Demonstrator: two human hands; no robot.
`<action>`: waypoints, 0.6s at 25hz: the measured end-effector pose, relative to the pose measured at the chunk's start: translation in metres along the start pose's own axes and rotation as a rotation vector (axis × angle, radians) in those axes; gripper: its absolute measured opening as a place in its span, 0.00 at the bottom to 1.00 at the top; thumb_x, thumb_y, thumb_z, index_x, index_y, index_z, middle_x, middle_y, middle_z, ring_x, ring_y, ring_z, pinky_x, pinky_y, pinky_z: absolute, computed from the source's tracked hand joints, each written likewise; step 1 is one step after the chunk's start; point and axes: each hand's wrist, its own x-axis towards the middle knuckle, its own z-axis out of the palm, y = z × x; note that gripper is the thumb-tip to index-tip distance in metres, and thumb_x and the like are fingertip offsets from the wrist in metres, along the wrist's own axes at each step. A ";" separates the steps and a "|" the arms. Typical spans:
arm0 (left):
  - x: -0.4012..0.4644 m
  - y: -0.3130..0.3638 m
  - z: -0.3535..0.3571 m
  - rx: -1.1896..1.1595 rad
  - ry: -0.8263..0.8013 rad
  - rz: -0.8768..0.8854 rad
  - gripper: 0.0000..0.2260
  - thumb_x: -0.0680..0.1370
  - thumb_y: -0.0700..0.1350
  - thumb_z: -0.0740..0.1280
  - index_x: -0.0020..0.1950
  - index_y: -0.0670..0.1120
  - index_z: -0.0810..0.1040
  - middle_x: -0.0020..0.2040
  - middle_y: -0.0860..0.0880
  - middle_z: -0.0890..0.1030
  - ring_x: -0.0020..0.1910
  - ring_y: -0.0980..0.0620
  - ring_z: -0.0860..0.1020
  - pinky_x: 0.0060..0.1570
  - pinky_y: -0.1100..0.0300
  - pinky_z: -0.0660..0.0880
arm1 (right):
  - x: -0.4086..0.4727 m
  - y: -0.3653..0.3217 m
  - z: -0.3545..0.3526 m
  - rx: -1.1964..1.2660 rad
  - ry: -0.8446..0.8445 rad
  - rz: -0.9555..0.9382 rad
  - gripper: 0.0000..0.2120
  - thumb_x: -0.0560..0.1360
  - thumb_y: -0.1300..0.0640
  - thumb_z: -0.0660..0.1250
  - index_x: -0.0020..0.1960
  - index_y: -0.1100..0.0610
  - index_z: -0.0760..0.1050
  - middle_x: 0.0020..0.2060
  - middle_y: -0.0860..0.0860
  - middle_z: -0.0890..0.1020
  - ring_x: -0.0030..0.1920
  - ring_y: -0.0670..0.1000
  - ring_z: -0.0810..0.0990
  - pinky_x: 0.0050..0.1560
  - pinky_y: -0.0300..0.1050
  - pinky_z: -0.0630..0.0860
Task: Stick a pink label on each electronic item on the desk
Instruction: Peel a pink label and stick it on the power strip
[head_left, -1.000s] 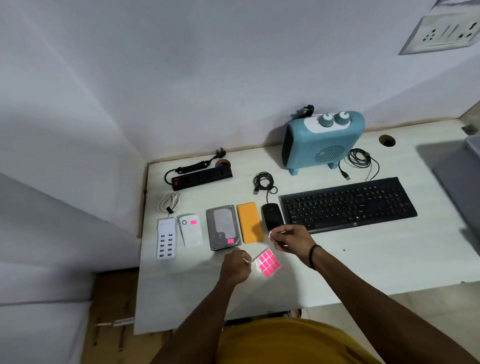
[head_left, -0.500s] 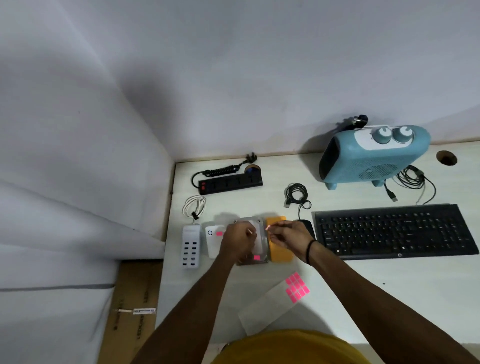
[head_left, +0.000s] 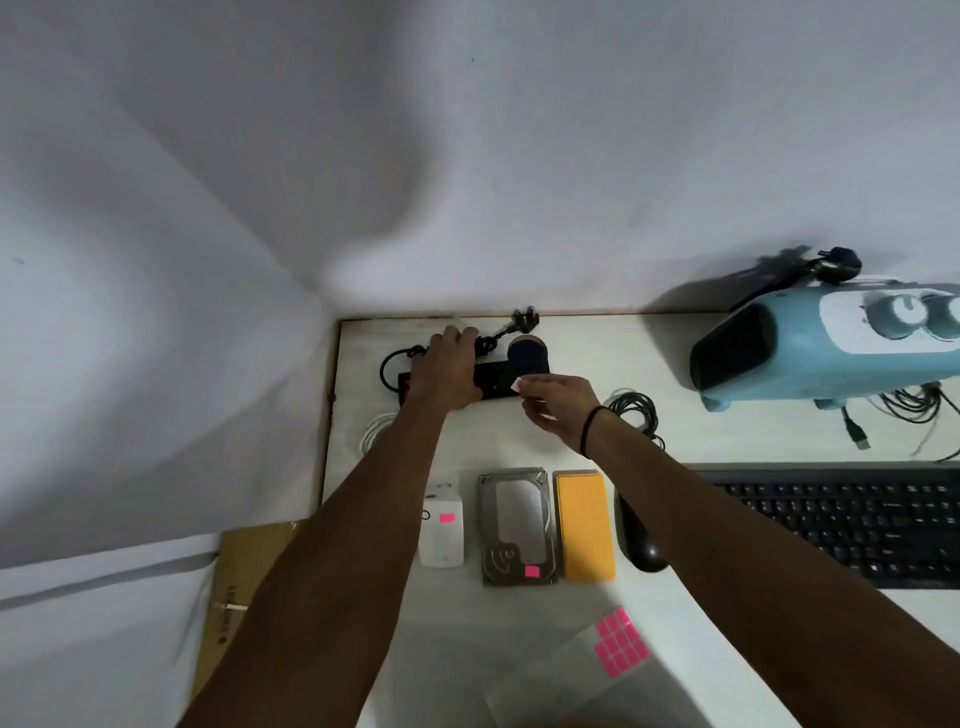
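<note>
Both hands have left the hard drive (head_left: 517, 527) for the desk's far left corner – the left hand (head_left: 451, 370) lies on the black power strip (head_left: 496, 383), fingers over its back edge, while the right hand (head_left: 557, 402) pinches a pink label (head_left: 517, 384) just above it. The white desk (head_left: 675, 426) meets a grey wall – the strip lies near it, long axis left to right, plug (head_left: 523, 320) behind

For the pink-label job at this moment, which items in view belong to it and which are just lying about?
Part of the job:
power strip, held by the left hand
pink label, pinched by the right hand
label sheet
labelled white power bank and hard drive
orange power bank, mouse, keyboard, blue heater, no label seen

Lying about:
cable coil
cardboard
</note>
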 end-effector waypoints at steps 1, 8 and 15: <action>0.008 -0.003 0.004 0.030 -0.034 -0.005 0.45 0.68 0.52 0.80 0.78 0.47 0.61 0.73 0.42 0.67 0.71 0.39 0.67 0.63 0.37 0.73 | 0.006 0.001 0.001 -0.003 0.004 0.017 0.05 0.73 0.65 0.74 0.48 0.61 0.82 0.37 0.53 0.80 0.35 0.48 0.76 0.41 0.38 0.80; 0.029 -0.005 0.022 0.178 -0.117 -0.012 0.51 0.61 0.54 0.83 0.77 0.51 0.58 0.72 0.42 0.66 0.71 0.37 0.66 0.65 0.24 0.63 | 0.025 0.007 -0.008 0.034 0.021 0.041 0.05 0.73 0.67 0.71 0.48 0.65 0.81 0.40 0.57 0.82 0.39 0.51 0.80 0.43 0.40 0.81; 0.018 0.008 0.017 0.028 -0.043 -0.011 0.43 0.63 0.57 0.77 0.72 0.50 0.61 0.61 0.44 0.75 0.62 0.39 0.74 0.57 0.36 0.73 | -0.012 -0.014 -0.028 0.220 -0.084 -0.063 0.05 0.74 0.69 0.70 0.50 0.66 0.80 0.42 0.59 0.83 0.41 0.53 0.83 0.47 0.43 0.83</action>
